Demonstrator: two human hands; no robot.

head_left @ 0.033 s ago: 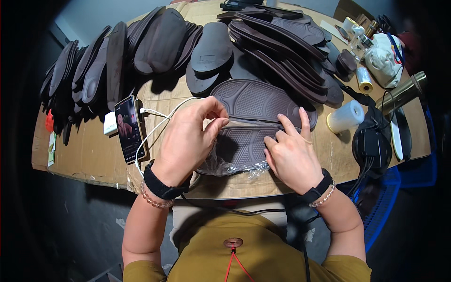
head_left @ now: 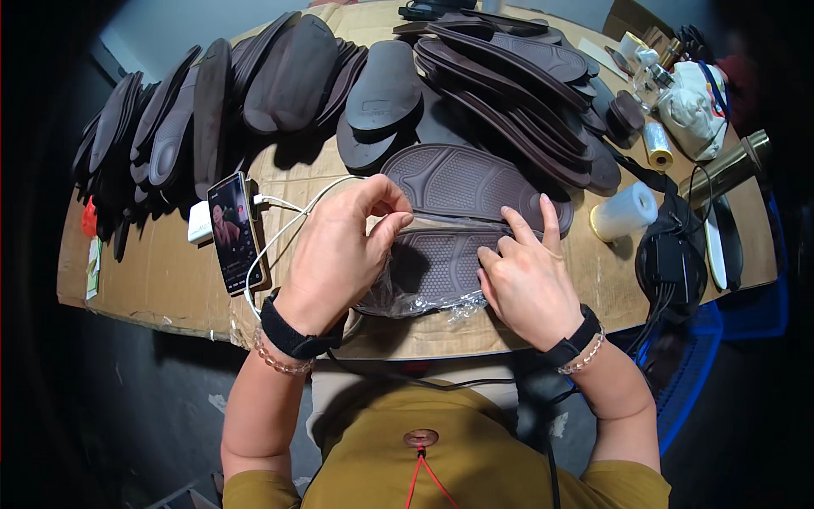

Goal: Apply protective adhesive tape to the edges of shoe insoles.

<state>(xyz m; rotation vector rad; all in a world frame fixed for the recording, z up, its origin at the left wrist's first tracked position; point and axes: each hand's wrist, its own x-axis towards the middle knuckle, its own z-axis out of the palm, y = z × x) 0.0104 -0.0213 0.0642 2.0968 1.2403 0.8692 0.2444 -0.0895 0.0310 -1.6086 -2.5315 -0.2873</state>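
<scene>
Two dark grey soles with honeycomb-like texture lie side by side in front of me, a far sole (head_left: 462,180) and a near sole (head_left: 441,259). Clear plastic film (head_left: 424,304) wraps the near sole and crumples along its front edge. My left hand (head_left: 339,246) is closed in a pinch of thumb and forefinger over the soles' left part, seemingly on the film's edge; the fingertips partly hide it. Fingers spread, my right hand (head_left: 530,276) rests on the right part of both soles, two fingertips reaching the far one.
Stacks of dark soles stand at the back left (head_left: 292,76) and back right (head_left: 509,102). A phone (head_left: 229,233) with a white cable (head_left: 292,222) leans left of my hand. To the right are a roll of clear film (head_left: 626,210), a black device with cables (head_left: 670,259) and a brass-coloured tube (head_left: 725,170).
</scene>
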